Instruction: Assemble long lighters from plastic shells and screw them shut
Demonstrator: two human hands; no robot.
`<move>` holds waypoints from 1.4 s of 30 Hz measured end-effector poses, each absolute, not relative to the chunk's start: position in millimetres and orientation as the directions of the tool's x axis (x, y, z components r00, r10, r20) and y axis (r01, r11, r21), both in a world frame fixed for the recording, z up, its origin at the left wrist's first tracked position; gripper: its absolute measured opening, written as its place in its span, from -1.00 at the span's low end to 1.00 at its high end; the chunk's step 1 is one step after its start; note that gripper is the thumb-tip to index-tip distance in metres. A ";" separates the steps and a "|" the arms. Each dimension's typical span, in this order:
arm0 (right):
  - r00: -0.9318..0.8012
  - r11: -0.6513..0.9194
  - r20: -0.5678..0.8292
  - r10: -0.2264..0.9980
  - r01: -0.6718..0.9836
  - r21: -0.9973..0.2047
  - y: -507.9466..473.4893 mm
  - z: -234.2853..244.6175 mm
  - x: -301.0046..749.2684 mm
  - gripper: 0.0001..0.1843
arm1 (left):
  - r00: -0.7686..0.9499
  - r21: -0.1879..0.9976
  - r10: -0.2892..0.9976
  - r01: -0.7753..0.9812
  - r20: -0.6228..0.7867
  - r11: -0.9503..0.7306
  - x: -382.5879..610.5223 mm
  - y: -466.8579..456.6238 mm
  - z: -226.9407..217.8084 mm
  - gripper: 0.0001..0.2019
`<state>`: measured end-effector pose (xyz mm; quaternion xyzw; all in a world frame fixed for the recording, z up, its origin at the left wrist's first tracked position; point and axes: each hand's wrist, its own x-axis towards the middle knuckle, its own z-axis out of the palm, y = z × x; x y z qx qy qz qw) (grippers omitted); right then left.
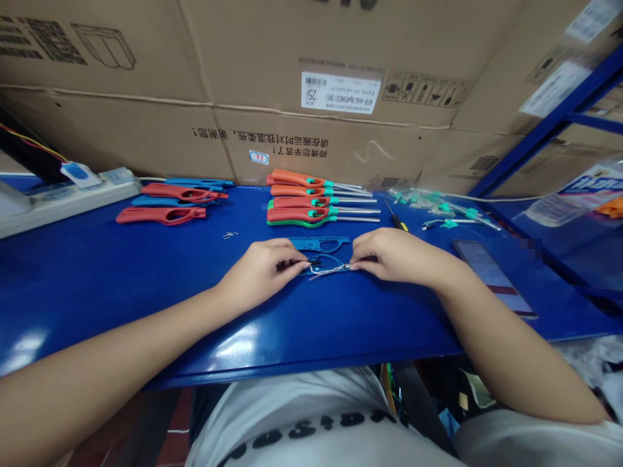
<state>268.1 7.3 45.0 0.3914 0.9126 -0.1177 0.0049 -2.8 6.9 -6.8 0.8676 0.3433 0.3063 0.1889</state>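
On the table in front of me, my left hand (265, 264) is closed in a pinch on a small black part (316, 263). This part lies at a blue lighter shell half (333, 260) that both hands partly cover. Thin white wires (327, 272) run from there to the right, where my right hand (382, 253) pinches their end between thumb and finger. A second blue shell half (318, 244) lies flat just behind. Which part of the near shell my fingers touch, I cannot tell.
Several orange and red lighters (302, 213) with metal tubes lie behind my hands. Loose red shells (163, 214) are at left, near a power strip (63, 198). A screwdriver (400, 223), tubes with green parts (448, 207) and a phone (491, 275) lie right. Cardboard boxes (272, 78) stand behind.
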 end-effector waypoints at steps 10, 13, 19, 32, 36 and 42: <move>-0.657 0.633 -0.095 0.747 0.749 -0.197 6.2 44.1 263.9 -0.88 | 0.580 0.535 0.704 0.472 0.411 -0.701 -3.7 9.8 -8.5 -0.83; -0.649 0.625 -0.122 0.751 0.758 -0.186 5.6 44.8 261.9 -0.86 | 0.579 0.533 0.701 0.469 0.417 -0.704 -3.3 9.6 -8.1 -0.83; -0.656 0.656 -0.121 0.745 0.753 -0.049 -0.4 43.6 254.7 -0.75 | 0.562 0.540 0.711 0.474 0.424 -0.696 -1.6 9.3 -7.4 -0.82; -0.694 0.691 -0.014 0.719 0.718 -0.083 -6.1 38.8 254.4 -0.90 | 0.550 0.542 0.747 0.524 0.373 -0.657 -1.5 9.9 -4.8 -0.79; -0.698 0.697 0.034 0.715 0.708 -0.112 -7.8 36.9 252.1 -0.74 | 0.546 0.541 0.745 0.520 0.385 -0.661 -1.3 10.9 -5.7 -0.80; -0.750 0.751 0.092 0.655 0.634 -0.184 -1.9 22.5 242.9 -0.78 | 0.543 0.536 0.740 0.517 0.398 -0.667 -1.7 11.2 -5.7 -0.81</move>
